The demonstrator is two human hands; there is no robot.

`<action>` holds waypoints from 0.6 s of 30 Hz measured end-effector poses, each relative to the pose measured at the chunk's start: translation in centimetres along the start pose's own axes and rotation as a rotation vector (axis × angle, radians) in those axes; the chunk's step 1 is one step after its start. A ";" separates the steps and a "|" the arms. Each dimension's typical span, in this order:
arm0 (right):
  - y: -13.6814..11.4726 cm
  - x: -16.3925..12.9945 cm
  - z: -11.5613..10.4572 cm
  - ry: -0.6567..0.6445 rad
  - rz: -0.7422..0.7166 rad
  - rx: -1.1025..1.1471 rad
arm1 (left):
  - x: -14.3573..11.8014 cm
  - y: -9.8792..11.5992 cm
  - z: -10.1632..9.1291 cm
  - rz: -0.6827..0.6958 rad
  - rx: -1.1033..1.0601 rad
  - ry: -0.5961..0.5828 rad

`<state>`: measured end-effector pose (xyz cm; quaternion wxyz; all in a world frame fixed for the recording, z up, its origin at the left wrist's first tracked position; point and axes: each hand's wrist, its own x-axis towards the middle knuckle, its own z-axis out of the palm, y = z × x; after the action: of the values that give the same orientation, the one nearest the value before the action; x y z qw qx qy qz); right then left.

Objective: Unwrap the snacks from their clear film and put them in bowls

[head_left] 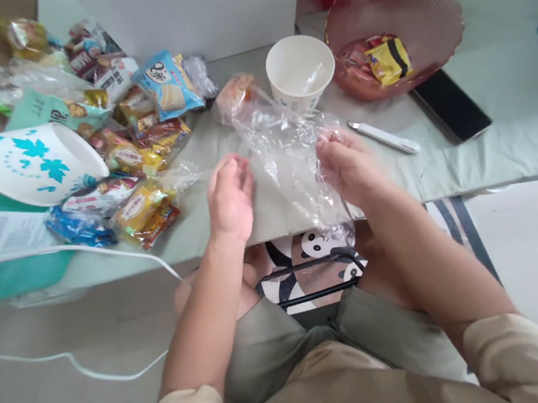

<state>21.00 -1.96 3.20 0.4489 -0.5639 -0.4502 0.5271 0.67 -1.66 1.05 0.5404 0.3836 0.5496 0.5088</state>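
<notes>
My right hand (352,169) pinches the right edge of a clear plastic bag (289,151) that lies crumpled on the pale green table cover (489,121). The bag's far end covers an orange-wrapped snack (233,96). My left hand (230,194) hovers just left of the bag with its fingers loosely curled and apart, holding nothing. A white paper bowl (301,72) stands upright right behind the bag.
A heap of wrapped snacks (134,147) lies to the left, beside a tipped white paper bowl with teal leaves (31,166). A red translucent dish with snacks (391,42), a white pen-like tool (383,137) and a dark phone (452,107) lie to the right. A white cable (105,253) hangs off the table edge.
</notes>
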 end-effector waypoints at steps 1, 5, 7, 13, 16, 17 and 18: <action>0.4 -0.1 0.3 0.013 0.059 0.100 | -0.4 0.3 0.4 -0.095 -0.073 -0.117; 1.7 -0.7 1.0 -0.028 0.160 0.015 | -0.8 1.7 1.1 -0.298 -0.132 -0.448; 1.8 -1.3 0.9 -0.009 0.085 -0.202 | -0.5 2.3 1.0 -0.292 -0.107 -0.502; 2.0 -2.7 1.4 0.139 -0.110 -0.389 | -0.1 1.5 1.7 -0.149 0.057 -0.422; 2.2 -2.5 1.3 0.118 -0.095 -0.306 | 0.2 1.1 1.8 -0.158 0.188 -0.255; 2.3 -2.3 1.2 0.097 -0.038 -0.247 | 0.3 1.2 1.7 -0.185 0.205 -0.247; 2.2 -2.0 1.1 0.059 0.045 -0.171 | 0.4 1.4 1.5 -0.216 0.208 -0.269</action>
<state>19.94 -4.30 1.33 0.4004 -0.6254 -0.4674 0.4796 1.89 -0.77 2.49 0.6176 0.4407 0.5601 0.3326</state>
